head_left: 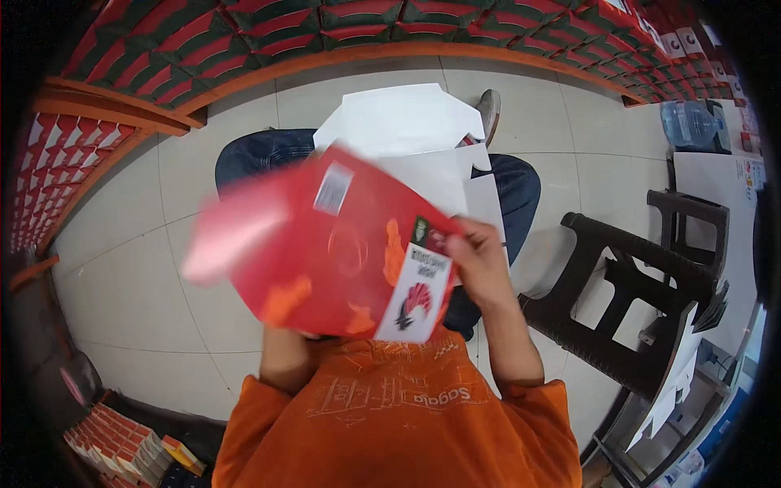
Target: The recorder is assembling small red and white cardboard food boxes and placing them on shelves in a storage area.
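Glossy red card, white board, dark plastic, denim and pale tile

The flat red carton sheet [325,252] looks like thin coated cardboard, smooth with a soft sheen, blurred at its left end; a matt white paper label [333,189] is stuck on it. The white flattened box [403,118] behind it is plain matt paperboard. The right hand [480,260] pinches the red sheet's edge. The orange shirt [407,423] is soft matt cotton-like cloth with a faint print, the jeans [260,154] dark coarse denim. The stool [626,285] appears to be moulded dark plastic, dull-finished. The floor [122,268] is smooth pale tile, slightly shiny.
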Action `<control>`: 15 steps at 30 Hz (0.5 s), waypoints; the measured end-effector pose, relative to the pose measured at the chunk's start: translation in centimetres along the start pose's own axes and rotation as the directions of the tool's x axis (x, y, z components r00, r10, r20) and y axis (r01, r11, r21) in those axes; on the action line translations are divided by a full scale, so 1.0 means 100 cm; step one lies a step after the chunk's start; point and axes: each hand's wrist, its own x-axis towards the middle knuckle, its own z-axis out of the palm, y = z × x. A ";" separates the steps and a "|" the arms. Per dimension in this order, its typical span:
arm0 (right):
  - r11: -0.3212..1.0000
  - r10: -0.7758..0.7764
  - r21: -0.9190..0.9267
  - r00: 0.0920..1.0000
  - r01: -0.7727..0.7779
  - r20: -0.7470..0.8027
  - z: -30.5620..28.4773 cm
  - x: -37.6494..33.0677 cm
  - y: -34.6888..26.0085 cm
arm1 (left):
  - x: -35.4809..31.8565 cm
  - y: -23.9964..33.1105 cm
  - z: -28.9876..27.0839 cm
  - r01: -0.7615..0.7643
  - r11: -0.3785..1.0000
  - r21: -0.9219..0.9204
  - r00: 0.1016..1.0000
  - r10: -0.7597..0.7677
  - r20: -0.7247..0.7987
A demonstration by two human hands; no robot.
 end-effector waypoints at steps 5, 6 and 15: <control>0.296 -0.744 -0.653 0.597 0.697 0.300 0.041 0.022 -0.030 | 0.109 0.080 0.025 0.380 0.374 -0.846 0.916 -0.276 0.290; 0.462 -0.680 -0.661 0.715 0.592 0.165 0.054 0.007 -0.027 | 0.114 0.084 0.025 0.360 0.360 -0.861 0.923 -0.268 0.275; 0.318 -0.850 -0.518 0.481 0.794 0.215 0.049 0.014 -0.029 | 0.124 0.090 0.021 0.537 0.449 -0.714 0.841 -0.230 0.489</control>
